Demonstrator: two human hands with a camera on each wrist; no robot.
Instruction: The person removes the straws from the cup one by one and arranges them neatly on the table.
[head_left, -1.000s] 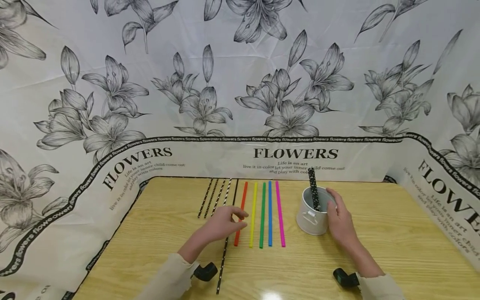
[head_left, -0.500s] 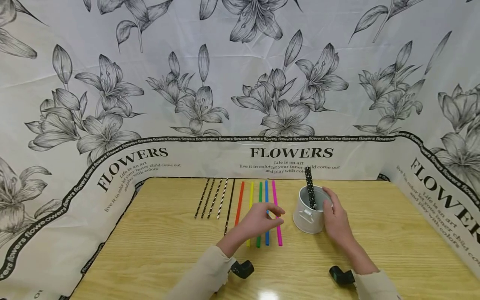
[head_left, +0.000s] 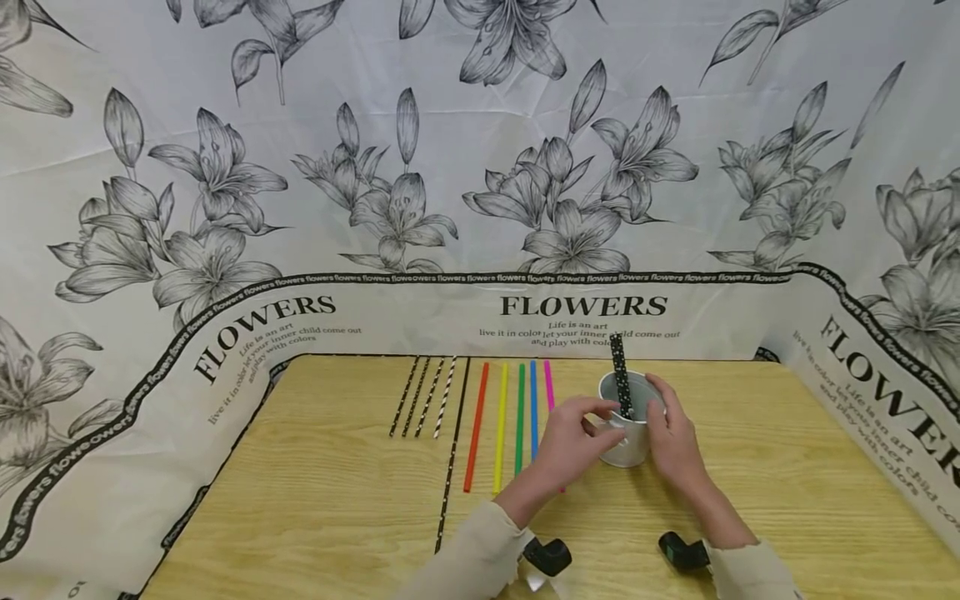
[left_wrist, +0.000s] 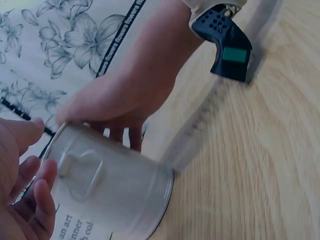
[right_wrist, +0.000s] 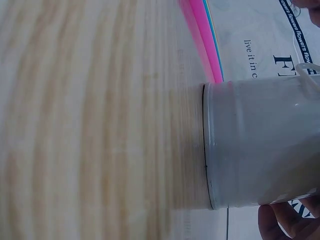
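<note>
A small white metal bucket [head_left: 624, 454] stands upright on the table, with a small handle [left_wrist: 82, 175] on its side. Black straw material with pale dots [head_left: 621, 379] leans in it, rising above the rim; whether it is one straw or more, I cannot tell. My right hand [head_left: 678, 437] grips the bucket's right side, thumb at the rim; its fingers [right_wrist: 287, 220] lie against the wall in the right wrist view. My left hand [head_left: 573, 446] is at the bucket's left rim, fingers loosely bent beside the straw, with nothing seen between them.
Red [head_left: 476, 429], yellow [head_left: 500, 429], green [head_left: 520, 408], blue [head_left: 534, 400] and pink [head_left: 549, 383] straws lie in a row, partly behind my left arm. Further left are several thin patterned black straws [head_left: 423, 400] and a long black strip [head_left: 459, 417]. Flowered cloth [head_left: 405, 317] borders the table.
My left hand has moved right, from over the black and red straws, across the coloured row to the bucket's rim. My right hand has kept its hold on the bucket.
</note>
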